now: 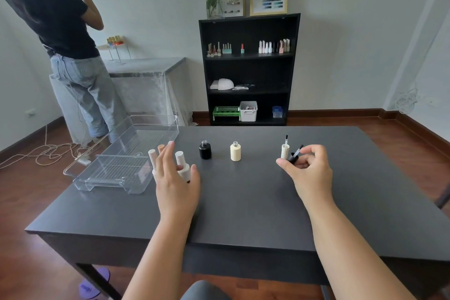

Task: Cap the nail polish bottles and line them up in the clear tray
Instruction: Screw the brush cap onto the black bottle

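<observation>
On the dark table stand an uncapped black bottle (205, 150) and an uncapped cream bottle (235, 151). Further right a cream cap (285, 150) stands with its brush pointing up. My right hand (307, 171) pinches a black brush cap (294, 155) beside it. My left hand (175, 178) hovers with fingers spread over capped pale bottles: a white one (183, 165) shows between the fingers, another white one (153, 156) and a peach cap (161, 148) peek out behind. The clear tray (126, 153) lies at the table's left edge with nothing in it.
A person in a black top stands at the far left by a covered table. A black bookshelf (248, 68) with polish bottles and bins stands against the wall. Cables lie on the wooden floor at left. The table (243, 207) has bare surface in front.
</observation>
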Demonstrator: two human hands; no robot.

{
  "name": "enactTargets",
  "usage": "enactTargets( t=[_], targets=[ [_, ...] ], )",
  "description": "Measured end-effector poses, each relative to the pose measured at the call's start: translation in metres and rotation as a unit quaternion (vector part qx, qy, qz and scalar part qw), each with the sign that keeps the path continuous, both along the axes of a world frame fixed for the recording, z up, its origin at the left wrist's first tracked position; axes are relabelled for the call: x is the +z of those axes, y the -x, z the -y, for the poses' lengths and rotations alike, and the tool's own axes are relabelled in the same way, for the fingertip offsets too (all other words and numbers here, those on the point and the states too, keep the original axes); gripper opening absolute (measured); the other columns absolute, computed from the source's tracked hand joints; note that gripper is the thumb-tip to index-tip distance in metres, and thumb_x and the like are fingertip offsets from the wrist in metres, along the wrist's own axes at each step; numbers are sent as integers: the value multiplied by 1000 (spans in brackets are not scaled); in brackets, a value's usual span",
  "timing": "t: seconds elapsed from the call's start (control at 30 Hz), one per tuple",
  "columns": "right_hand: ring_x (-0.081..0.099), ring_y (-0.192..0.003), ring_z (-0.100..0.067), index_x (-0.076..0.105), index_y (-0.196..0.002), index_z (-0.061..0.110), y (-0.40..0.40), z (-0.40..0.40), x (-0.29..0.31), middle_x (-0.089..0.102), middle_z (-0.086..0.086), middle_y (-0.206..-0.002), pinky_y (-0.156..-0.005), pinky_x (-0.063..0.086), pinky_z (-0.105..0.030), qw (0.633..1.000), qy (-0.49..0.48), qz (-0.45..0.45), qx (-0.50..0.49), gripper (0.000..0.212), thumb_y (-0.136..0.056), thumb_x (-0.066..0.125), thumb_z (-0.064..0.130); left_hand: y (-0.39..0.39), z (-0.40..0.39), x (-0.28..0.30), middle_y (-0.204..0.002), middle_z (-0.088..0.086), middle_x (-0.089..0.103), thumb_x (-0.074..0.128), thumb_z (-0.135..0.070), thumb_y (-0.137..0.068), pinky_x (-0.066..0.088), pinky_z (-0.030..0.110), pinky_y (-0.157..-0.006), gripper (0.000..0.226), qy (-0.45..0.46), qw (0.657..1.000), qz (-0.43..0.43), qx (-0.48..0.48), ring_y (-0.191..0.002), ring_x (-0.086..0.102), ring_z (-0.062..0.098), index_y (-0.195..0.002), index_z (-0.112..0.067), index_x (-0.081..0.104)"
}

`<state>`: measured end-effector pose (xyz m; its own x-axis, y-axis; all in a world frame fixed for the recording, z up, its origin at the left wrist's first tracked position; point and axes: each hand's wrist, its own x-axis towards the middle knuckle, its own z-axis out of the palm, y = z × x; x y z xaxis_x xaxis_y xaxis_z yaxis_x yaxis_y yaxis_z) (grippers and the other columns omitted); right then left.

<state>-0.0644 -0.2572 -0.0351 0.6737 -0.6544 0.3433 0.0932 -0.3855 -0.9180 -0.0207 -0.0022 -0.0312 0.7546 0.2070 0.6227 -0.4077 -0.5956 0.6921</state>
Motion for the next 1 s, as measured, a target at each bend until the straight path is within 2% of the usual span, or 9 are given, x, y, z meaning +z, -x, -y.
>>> enactTargets(
  t=[0.07,0.13,0.23,0.33,0.5,0.73,0.83,0.93,1.0],
  targets=[
    [53,-52,-1,41,-81,32,-1,-3,-1,62,6,-66,-53,42,-15,999,11,11,34,51,-63,88,26,4,7,1,-133,4,47,67,-5,-79,44,21,-88,61,-43,995,83,-43,-103,51,1,-134,-17,44],
    [52,-53,-4,38,-74,33,-2,-4,-2,61,5,-66,-53,44,-16,998,15,8,59,52,-62,89,25,8,18,0,-117,-2,54,67,-3,-78,42,10,-80,57,-77,987,96,-104,-96,49,-6,-128,-21,45],
    [48,-51,-4,38,-66,30,-4,-4,-4,57,6,-62,-51,42,-14,997,23,2,77,51,-61,89,26,8,34,-8,-108,-12,53,65,-13,-82,48,25,-75,54,-143,974,4,-174,-91,52,0,-127,-29,41],
    [44,-49,-2,42,-63,27,-4,-3,-6,55,9,-60,-47,38,-10,996,26,5,81,48,-59,90,29,-5,41,-15,-127,-4,47,64,-26,-85,43,31,-94,55,-192,962,-88,-172,-112,52,18,-134,-24,40],
    [45,-48,1,47,-66,24,-5,-3,-8,54,22,-54,-48,37,-8,995,33,10,96,42,-63,88,29,-24,46,-9,-151,6,25,66,-29,-85,23,27,-109,74,-115,963,-206,-130,-137,31,23,-146,-12,28],
    [44,-52,-4,47,-69,27,-4,-5,-8,53,8,-61,-56,41,-24,993,54,-15,105,36,-70,82,25,-49,53,-3,-160,8,2,65,-26,-87,13,26,-111,86,9,959,-263,-102,-147,7,19,-151,-16,8],
    [44,-51,-3,46,-69,28,-3,-6,-7,52,10,-60,-56,40,-22,992,68,-20,109,37,-71,82,24,-62,55,1,-158,9,19,64,-24,-88,24,36,-112,92,16,953,-288,-90,-143,23,26,-152,-17,-2],
    [50,-52,-2,45,-68,30,-3,-7,-7,54,11,-58,-52,40,-12,990,88,-24,107,38,-71,82,25,-71,57,3,-140,13,48,60,-20,-90,41,40,-99,89,19,954,-296,-51,-124,49,32,-152,-23,-5],
    [53,-52,-2,45,-69,29,-2,-8,-6,56,10,-58,-51,39,-10,989,92,-29,115,39,-70,83,26,-73,57,2,-130,13,56,59,-18,-91,44,39,-95,86,19,956,-289,-41,-116,54,31,-152,-24,-2]
  ],
)
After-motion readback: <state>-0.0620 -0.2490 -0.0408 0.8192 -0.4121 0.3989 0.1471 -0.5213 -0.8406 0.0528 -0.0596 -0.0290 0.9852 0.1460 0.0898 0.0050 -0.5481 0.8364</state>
